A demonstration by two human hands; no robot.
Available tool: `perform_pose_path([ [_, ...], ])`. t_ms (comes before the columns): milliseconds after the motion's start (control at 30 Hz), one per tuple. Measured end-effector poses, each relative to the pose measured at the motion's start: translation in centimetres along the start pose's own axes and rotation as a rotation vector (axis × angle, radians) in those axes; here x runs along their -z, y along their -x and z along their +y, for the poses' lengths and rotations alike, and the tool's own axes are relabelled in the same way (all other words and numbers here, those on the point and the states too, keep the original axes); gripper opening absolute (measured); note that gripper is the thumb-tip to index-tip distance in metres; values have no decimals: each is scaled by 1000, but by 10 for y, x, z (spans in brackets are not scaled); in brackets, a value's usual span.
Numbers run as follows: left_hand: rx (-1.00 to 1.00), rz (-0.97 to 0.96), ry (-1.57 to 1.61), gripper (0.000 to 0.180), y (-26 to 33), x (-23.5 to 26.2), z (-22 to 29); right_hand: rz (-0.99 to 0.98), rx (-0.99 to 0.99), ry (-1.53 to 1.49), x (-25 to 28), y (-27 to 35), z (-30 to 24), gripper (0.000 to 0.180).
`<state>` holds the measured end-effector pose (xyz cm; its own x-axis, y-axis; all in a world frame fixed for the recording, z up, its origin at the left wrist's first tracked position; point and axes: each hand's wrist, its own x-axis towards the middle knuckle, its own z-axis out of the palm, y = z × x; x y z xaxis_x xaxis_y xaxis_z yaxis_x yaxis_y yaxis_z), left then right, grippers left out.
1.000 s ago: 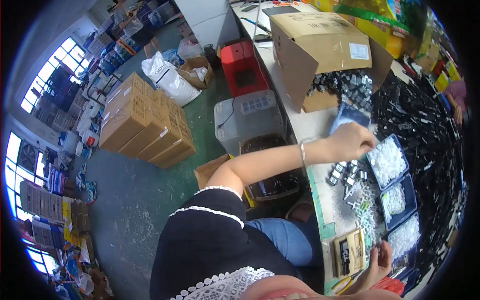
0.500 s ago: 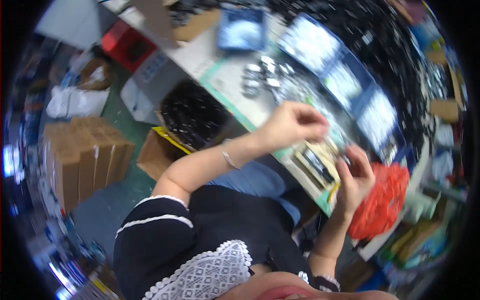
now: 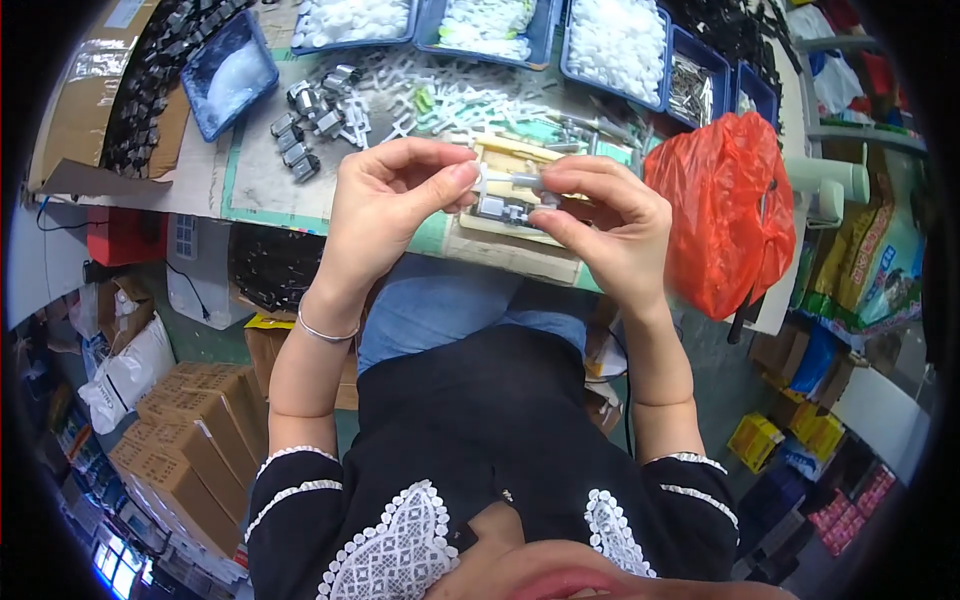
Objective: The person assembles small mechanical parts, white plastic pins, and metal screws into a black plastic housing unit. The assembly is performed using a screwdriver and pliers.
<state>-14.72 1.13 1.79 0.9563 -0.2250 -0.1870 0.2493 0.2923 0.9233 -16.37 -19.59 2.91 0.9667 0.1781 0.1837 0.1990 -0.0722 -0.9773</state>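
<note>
My left hand (image 3: 385, 205) and my right hand (image 3: 612, 225) meet above the near table edge. Between their fingertips they pinch a small grey and white part (image 3: 515, 181). Right under it lies a shallow beige tray (image 3: 520, 215) with small metal pieces in it. Several grey metal blocks (image 3: 310, 120) lie on the table mat to the left. White plastic pieces (image 3: 450, 95) are scattered just beyond my hands.
Blue bins (image 3: 615, 40) of white parts line the far side of the table, one more blue bin (image 3: 232, 75) sits at the left. A red plastic bag (image 3: 725, 215) hangs at the right. Cardboard boxes (image 3: 195, 445) stand on the floor at the lower left.
The view has swung down over the table. My left hand came back from the bins, and both hands now meet over the beige tray, pinching the small part.
</note>
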Motion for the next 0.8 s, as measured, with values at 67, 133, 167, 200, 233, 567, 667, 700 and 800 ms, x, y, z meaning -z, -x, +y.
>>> perform_pose_path([
  [67, 75, -32, -7, 17, 1, 0, -1, -64, -8, 78, 2, 3, -4, 26],
  [133, 155, -72, -15, 16, 2, -4, -5, -102, -13, 124, 3, 8, 1, 27],
  [167, 39, -46, -107, 18, 5, -10, -9, -85, -25, 122, 4, 13, 5, 27],
  [200, -77, -23, -196, 19, 8, -14, -13, -48, -79, 36, 6, 18, 9, 26],
  [233, -317, -91, -600, 24, 11, -12, -15, -13, -132, -53, 7, 23, 11, 25],
  [567, -759, -137, -1244, 27, 9, -28, -53, 72, 33, 601, 43, 56, 25, 24],
  [667, -845, -176, -1310, 28, 7, -27, -67, 26, 31, 608, 43, 57, 35, 24],
  [700, -846, -183, -1309, 28, 7, -26, -71, 32, 28, 607, 42, 56, 37, 24],
  [800, -904, -149, -1323, 28, 9, -24, -83, 12, 43, 590, 41, 54, 42, 25],
])
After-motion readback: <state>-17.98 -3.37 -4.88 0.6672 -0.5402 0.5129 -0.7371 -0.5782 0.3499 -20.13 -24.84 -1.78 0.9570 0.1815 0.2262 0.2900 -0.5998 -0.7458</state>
